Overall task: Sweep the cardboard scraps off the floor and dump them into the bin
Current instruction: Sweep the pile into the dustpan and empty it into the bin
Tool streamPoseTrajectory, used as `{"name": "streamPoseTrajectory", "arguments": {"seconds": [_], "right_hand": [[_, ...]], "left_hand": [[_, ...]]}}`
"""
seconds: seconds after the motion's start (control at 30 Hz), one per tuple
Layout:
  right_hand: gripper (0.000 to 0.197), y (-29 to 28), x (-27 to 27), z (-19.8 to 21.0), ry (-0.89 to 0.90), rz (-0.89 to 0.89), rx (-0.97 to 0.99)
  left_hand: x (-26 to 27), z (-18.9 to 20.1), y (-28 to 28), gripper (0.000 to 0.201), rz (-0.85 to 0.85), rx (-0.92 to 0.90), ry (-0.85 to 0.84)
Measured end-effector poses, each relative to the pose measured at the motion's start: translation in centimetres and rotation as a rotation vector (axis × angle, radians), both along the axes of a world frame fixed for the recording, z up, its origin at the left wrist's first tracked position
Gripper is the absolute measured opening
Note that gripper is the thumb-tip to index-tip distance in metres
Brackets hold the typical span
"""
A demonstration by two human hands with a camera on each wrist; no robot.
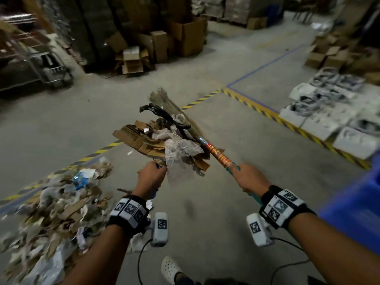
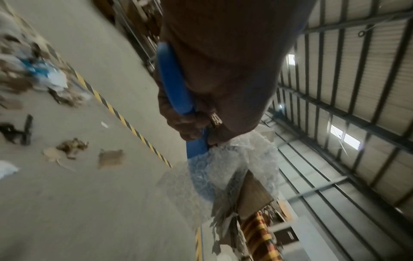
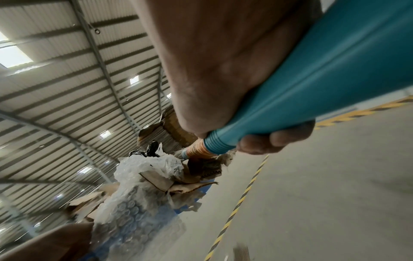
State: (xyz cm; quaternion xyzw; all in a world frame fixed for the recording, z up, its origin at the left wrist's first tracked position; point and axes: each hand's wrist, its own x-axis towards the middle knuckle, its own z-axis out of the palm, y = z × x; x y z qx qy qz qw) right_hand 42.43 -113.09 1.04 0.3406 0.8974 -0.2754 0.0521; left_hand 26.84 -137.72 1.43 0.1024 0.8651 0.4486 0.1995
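right hand (image 3: 223, 70) gripping teal broom handle (image 3: 324, 88)

Both hands raised forward, left (image 1: 151, 177) and right (image 1: 252, 177) fisted.

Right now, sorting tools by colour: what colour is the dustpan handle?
Blue dustpan handle, clearest in the left wrist view.

The light around me is dim and grey; it comes from bright panels in the roof (image 3: 13, 53), which glare white in the wrist views; the floor (image 1: 61, 124) shows only soft shadows; the head view is smeared by motion at its edges, the shelves (image 1: 24, 48) and the white boxes (image 1: 329, 120) most; straight lines bend near the borders; my left hand (image 2: 223, 70) is dark, close and unsharp.
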Motion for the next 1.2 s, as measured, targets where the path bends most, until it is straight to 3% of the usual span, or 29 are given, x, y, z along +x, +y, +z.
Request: {"name": "streamPoseTrajectory", "arguments": {"seconds": [0.27, 0.53, 0.9, 1.2], "right_hand": [[0.053, 7.0, 18.4, 0.8, -0.01, -0.298, 0.024], [0.055, 13.4, 31.7, 2.0, 0.008, -0.56, 0.037], [0.053, 25.9, 41.1, 1.6, 0.028, -0.896, 0.023], [0.052, 35.4, 45.7, 0.3, 0.013, -1.099, -0.044]], "left_hand": [[11.6, 0.6, 12.4, 0.03, -0.349, 0.008, -0.02], [19.8, 1.6, 25.8, 0.033, -0.658, 0.046, -0.027], [27.4, 1.0, 47.7, 0.035, -0.93, 0.103, -0.069], [31.6, -0.5, 63.4, 0.045, -1.141, 0.011, -0.066]]}}
